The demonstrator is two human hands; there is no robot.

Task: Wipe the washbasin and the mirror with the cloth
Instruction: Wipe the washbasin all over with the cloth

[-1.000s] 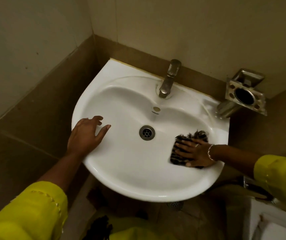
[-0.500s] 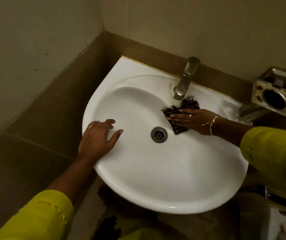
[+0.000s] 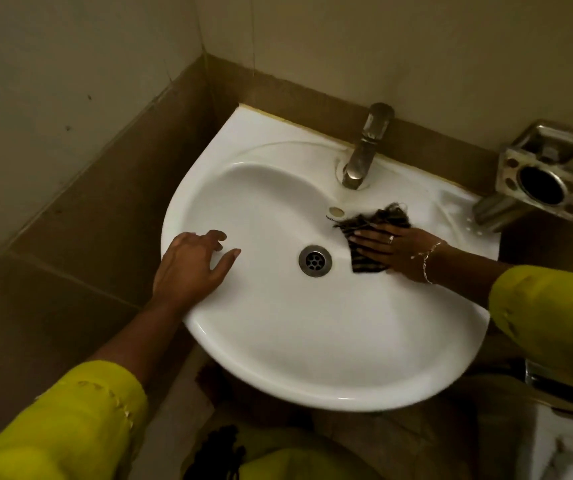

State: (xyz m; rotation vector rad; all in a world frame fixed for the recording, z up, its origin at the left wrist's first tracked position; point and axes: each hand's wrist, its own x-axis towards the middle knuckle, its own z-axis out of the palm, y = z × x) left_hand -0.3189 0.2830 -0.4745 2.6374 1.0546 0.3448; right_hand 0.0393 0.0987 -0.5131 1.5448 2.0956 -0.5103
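- A person leans over a white washbasin [image 3: 278,341] set in a tiled corner, seen from above; the drain [image 3: 315,260] in the bowl's middle is the landmark for everything below.
- Far left of the drain, the left hand [image 3: 188,268] rests on the basin's rim, palm down, fingers loosely spread and holding nothing; it looks to be bracing the body. A yellow sleeve [image 3: 53,431] covers the forearm below it.
- Behind the drain, at the back edge, stands a metal tap [image 3: 364,150], with a small overflow hole [image 3: 336,212] between tap and drain.
- Just right of the drain lies the dark striped cloth [image 3: 368,223], bunched on the inner slope of the bowl, its frayed top edge reaching toward the tap's base.
- The right hand [image 3: 392,249] lies flat on the cloth, fingers extended and close together, pressing it against the porcelain rather than pinching it. A ring and a thin bracelet show.
- Far right of the drain, a metal holder [image 3: 541,181] is fixed to the wall.
- The step in hand appears to be wiping the bowl's inside. The next move likely calls for steady downward pressure while sweeping over the remaining bowl and rim, steering round the tap.
- No mirror is in view, so that part seems not yet begun.
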